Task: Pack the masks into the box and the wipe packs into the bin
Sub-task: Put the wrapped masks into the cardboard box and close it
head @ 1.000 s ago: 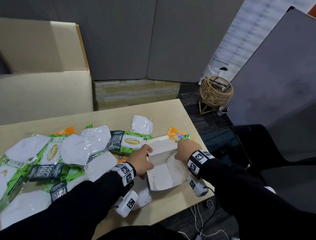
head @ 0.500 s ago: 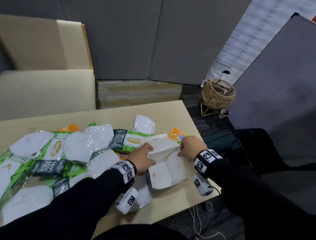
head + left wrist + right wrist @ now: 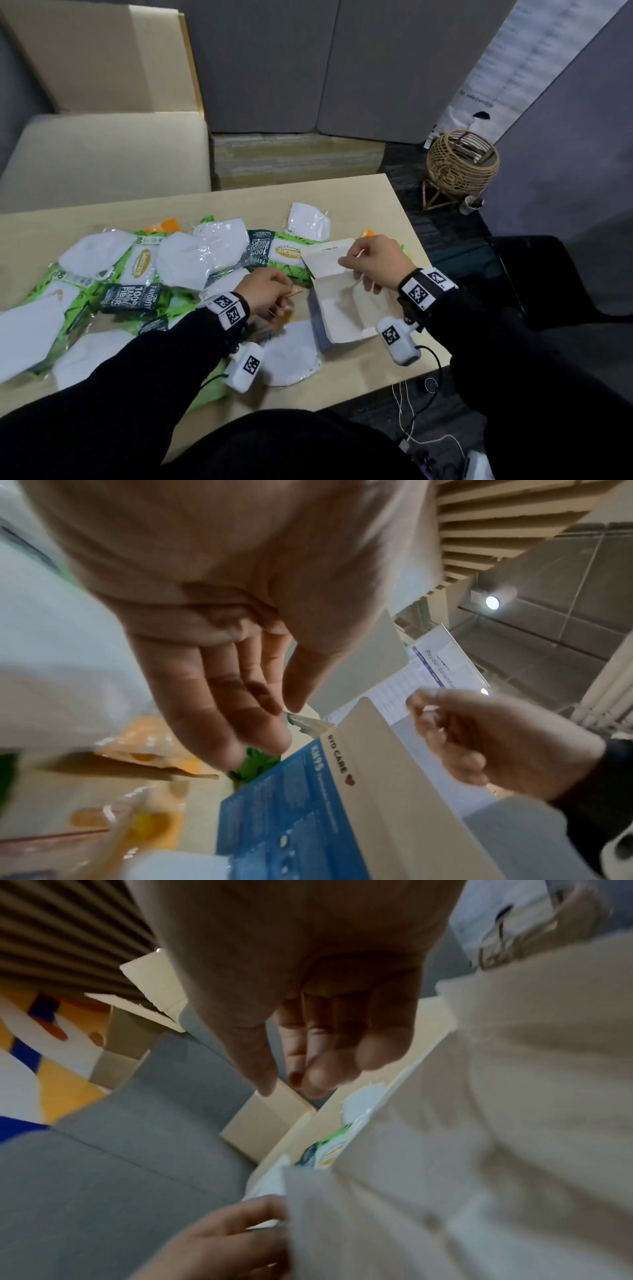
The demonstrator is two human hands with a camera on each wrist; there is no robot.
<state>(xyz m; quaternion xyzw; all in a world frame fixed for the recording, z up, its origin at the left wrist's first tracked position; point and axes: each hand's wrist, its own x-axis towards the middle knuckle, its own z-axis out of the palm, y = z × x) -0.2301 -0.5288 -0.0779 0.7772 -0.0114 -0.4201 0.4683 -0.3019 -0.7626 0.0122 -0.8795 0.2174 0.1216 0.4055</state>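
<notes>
A small mask box (image 3: 342,308) with a blue side (image 3: 284,799) lies open near the table's right front corner, its lid flap (image 3: 325,255) raised. My right hand (image 3: 356,270) hovers over the lid and the box's inside, fingers loosely curled, nothing seen between them in the right wrist view (image 3: 308,1066). My left hand (image 3: 279,301) is just left of the box, relaxed and empty (image 3: 240,710), above an orange pack (image 3: 286,313). Wrapped white masks (image 3: 219,255) and green wipe packs (image 3: 286,253) cover the table's left half. One mask (image 3: 291,354) lies beside the box.
The wooden table (image 3: 359,198) ends close to the box on the right and front. A big open cardboard box (image 3: 102,58) stands behind the table at the left. A wicker basket (image 3: 462,164) sits on the floor at the right. Cables (image 3: 411,411) hang off the front edge.
Both hands were on the box's sides. My left hand has come off it and drawn back to the left. My right hand has risen over the lid flap.
</notes>
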